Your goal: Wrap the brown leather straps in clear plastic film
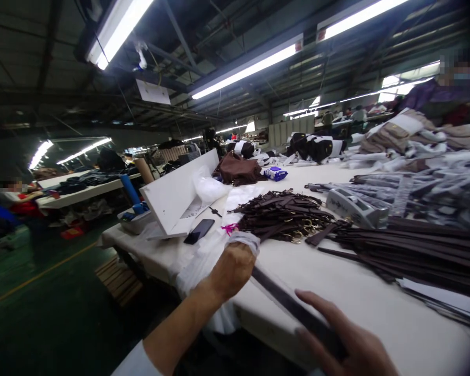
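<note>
My left hand [235, 265] is closed on one end of a dark brown strap [288, 303], with crumpled clear plastic [243, 239] bunched over the fist. From there the strap slants down across the table's front edge to my right hand [352, 339]. That hand is slightly blurred; its forefinger stretches out above the strap, which runs into its grasp. Just beyond my left hand lies a heap of dark straps with metal hooks [282, 214], tied at one side with a pink ribbon [230, 228].
On the white table [293, 266] are a phone [199, 231], tape dispenser [354, 207], long dark straps [411, 248], plastic-wrapped straps [426, 193], a brown bag [238, 168] and a blue packet [274, 173]. A white board [176, 193] leans at left. Other people are at tables farther off.
</note>
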Motion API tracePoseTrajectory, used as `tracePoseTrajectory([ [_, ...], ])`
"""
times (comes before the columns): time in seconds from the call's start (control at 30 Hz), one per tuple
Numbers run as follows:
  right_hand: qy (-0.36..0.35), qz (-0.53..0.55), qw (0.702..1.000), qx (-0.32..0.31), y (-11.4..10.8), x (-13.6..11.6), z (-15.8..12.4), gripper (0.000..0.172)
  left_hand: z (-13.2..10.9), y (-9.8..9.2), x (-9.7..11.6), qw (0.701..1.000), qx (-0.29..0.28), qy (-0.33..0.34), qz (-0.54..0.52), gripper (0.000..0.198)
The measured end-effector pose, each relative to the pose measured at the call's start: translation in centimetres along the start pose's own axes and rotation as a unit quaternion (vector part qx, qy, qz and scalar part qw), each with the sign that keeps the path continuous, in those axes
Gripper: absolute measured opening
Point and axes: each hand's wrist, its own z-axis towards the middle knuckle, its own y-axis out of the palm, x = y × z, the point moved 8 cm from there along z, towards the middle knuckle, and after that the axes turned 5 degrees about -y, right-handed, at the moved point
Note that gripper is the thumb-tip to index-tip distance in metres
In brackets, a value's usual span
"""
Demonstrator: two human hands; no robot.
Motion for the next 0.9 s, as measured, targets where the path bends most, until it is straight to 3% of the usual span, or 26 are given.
tracePoseTrajectory([
  [0.07, -0.047, -0.047, 0.998, 0.007, -2.9, -1.0, 2.9, 0.024, -2.0, 1.4, 0.9, 0.999, -0.047, 0.021, -0.011, 0.036],
  [0.13, -0.075, -0.068, 0.995, -0.020, -4.1, -1.1, 6.5, 0.018, -4.3, 1.6, 2.1, 0.993, -0.113, 0.014, -0.024, 0.042],
  [0.2, -0.079, -0.020, 0.991, -0.102, -2.6, -0.7, 9.9, 0.022, -6.2, 1.0, 2.9, 0.973, -0.203, -0.051, -0.093, 0.047],
  [0.27, -0.048, 0.118, 0.970, -0.207, 1.4, -0.5, 11.9, 0.031, -7.2, -0.5, 3.2, 0.919, -0.256, -0.162, -0.252, 0.051],
  [0.33, -0.015, 0.268, 0.918, -0.293, 6.6, -1.9, 12.3, 0.041, -6.2, -3.3, 2.9, 0.838, -0.202, -0.258, -0.437, 0.053],
  [0.4, -0.020, 0.315, 0.892, -0.322, 11.5, -4.3, 11.6, 0.050, -4.0, -6.8, 1.7, 0.770, -0.082, -0.302, -0.556, 0.048],
  [0.47, -0.002, 0.390, 0.871, -0.298, 15.0, -6.7, 10.6, 0.057, -1.7, -9.9, 0.6, 0.737, 0.013, -0.308, -0.602, 0.041],
  [0.53, 0.039, 0.481, 0.848, -0.219, 16.8, -8.1, 9.9, 0.059, 0.3, -12.1, -0.1, 0.728, 0.061, -0.301, -0.613, 0.038],
  [0.57, 0.048, 0.493, 0.852, -0.168, 17.0, -8.2, 9.7, 0.056, 1.1, -12.9, -0.3, 0.730, 0.075, -0.290, -0.615, 0.037],
  [0.63, 0.042, 0.436, 0.896, -0.073, 16.5, -7.4, 9.3, 0.050, 2.3, -14.3, -0.4, 0.745, 0.104, -0.255, -0.607, 0.033],
  [0.7, 0.039, 0.345, 0.938, -0.021, 16.0, -5.7, 8.5, 0.039, 2.9, -15.7, -0.4, 0.783, 0.146, -0.203, -0.569, 0.030],
  [0.8, 0.028, 0.253, 0.966, -0.047, 15.6, -3.1, 6.2, 0.031, 2.7, -17.3, -0.7, 0.883, 0.207, -0.128, -0.401, 0.033],
  [0.9, -0.027, 0.171, 0.978, -0.113, 13.5, -2.0, 3.5, 0.025, 2.0, -15.4, -2.0, 0.974, 0.156, -0.094, -0.135, 0.034],
])
